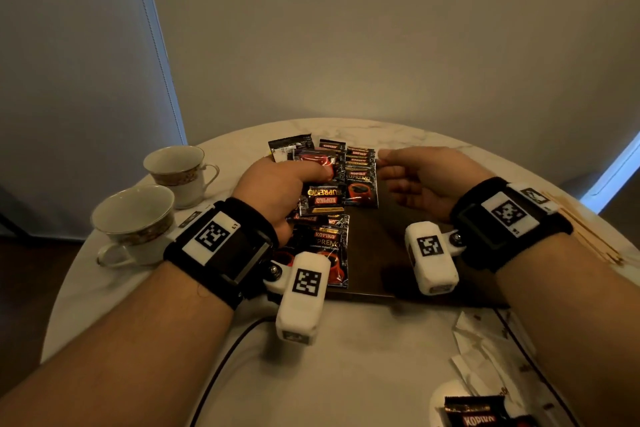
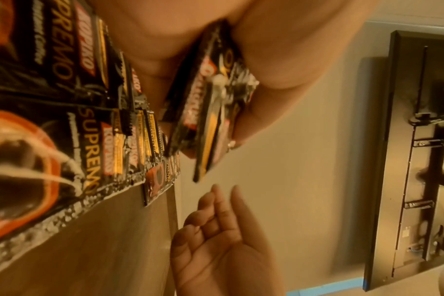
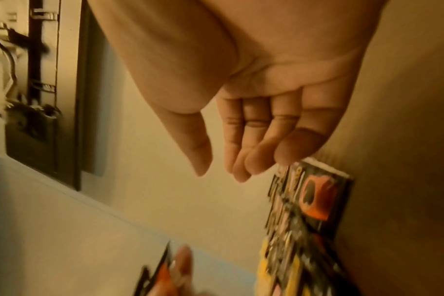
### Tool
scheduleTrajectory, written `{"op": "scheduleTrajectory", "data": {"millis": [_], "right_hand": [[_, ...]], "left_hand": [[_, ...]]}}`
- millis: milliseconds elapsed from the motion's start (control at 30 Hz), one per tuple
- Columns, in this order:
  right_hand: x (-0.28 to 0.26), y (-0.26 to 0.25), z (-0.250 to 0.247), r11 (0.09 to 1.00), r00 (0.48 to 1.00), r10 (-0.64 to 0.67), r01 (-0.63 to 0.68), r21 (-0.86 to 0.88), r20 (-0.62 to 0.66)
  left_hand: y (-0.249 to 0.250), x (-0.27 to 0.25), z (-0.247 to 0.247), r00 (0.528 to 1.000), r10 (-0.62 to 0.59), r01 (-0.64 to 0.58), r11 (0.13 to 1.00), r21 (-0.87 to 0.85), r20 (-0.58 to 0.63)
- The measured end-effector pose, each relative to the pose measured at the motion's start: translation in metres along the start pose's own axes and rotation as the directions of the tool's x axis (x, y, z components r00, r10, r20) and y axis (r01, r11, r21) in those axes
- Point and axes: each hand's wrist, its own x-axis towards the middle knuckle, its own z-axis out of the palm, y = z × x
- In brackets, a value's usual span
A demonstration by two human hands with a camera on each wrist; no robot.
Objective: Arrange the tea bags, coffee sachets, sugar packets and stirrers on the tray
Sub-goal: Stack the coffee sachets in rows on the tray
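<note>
Gripping a small stack of black coffee sachets (image 1: 317,163) between thumb and curled fingers, the left hand (image 1: 277,191) hovers over the far left part of the dark tray (image 1: 391,253); the left wrist view shows the bundle (image 2: 210,112) pinched edge-on, lifted clear of the sachets lying below. The right hand (image 1: 419,180) sits just right of it, palm turned inward, fingers loosely extended and empty, with its fingertips (image 3: 241,172) close to the right edge of a fanned column of sachets (image 1: 361,166) without clearly touching it.

On the tray, the coffee sachets lie in overlapping rows: a column near the far edge with one full sachet face up at its near end (image 1: 362,189), another sachet turned upside down beneath the left hand (image 1: 323,199), and a larger one near the tray's front left (image 1: 325,250), partly covered by the wrist camera. The right half of the tray is bare wood.

Off the tray, on the round marble table (image 1: 346,357), two teacups (image 1: 135,218) stand to the left, wooden stirrers (image 1: 588,232) lie in a loose bunch to the right, white paper packets (image 1: 485,357) lie at the near right, and one more coffee sachet (image 1: 474,414) rests at the bottom edge.
</note>
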Motion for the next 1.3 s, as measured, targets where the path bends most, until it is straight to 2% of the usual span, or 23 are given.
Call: {"op": "scheduleTrajectory", "data": {"millis": [133,267,333,433,500,567,633,733,967,1033,1167,1300], "right_hand": [[-0.025,0.002,0.013,0.995,0.943,-0.092,0.101,-0.012,0.319],[-0.032,0.007,0.028,0.989,0.913,-0.081,0.123,-0.082,0.399],[-0.031,0.008,0.03,0.993,0.917,-0.106,0.118,-0.006,0.384],[-0.026,0.009,0.028,0.976,0.95,-0.186,0.149,0.162,0.25],[-0.023,0.01,0.028,0.929,0.952,-0.273,0.222,0.295,0.142],[-0.021,0.013,0.03,0.867,0.931,-0.364,0.322,0.382,0.041],[-0.021,0.013,0.032,0.826,0.903,-0.43,0.394,0.403,-0.002],[-0.021,0.011,0.033,0.802,0.879,-0.476,0.434,0.41,0.001],[-0.022,0.005,0.024,0.782,0.807,-0.59,0.556,0.282,0.043],[-0.021,0.003,0.023,0.781,0.817,-0.573,0.52,0.346,0.065],[-0.017,0.002,0.025,0.825,0.905,-0.404,0.298,0.48,0.132],[-0.016,0.005,0.022,0.931,0.928,-0.287,0.211,0.299,0.237]], "left_hand": [[-0.002,-0.007,0.005,0.997,0.067,-0.067,0.998,0.001,0.035],[-0.003,-0.008,0.007,0.996,0.074,-0.071,0.996,-0.055,0.04],[-0.004,-0.008,0.009,0.997,0.07,-0.067,0.995,-0.08,0.035],[-0.003,-0.006,0.008,0.999,0.046,-0.043,0.994,-0.102,0.025],[-0.003,-0.005,0.007,0.999,0.036,-0.034,0.997,-0.072,0.02],[-0.004,-0.006,0.006,0.999,0.028,-0.029,0.999,0.018,0.041],[-0.005,-0.01,0.007,0.994,0.009,-0.019,0.996,0.089,0.111],[-0.007,-0.013,0.008,0.977,0.021,-0.057,0.985,0.164,0.214],[-0.007,-0.013,0.008,0.944,0.081,-0.15,0.969,0.197,0.319],[-0.007,-0.013,0.007,0.936,0.099,-0.178,0.96,0.214,0.337],[-0.005,-0.012,0.006,0.937,0.136,-0.204,0.961,0.187,0.323],[-0.005,-0.011,0.004,0.963,0.162,-0.196,0.97,0.144,0.215]]}}
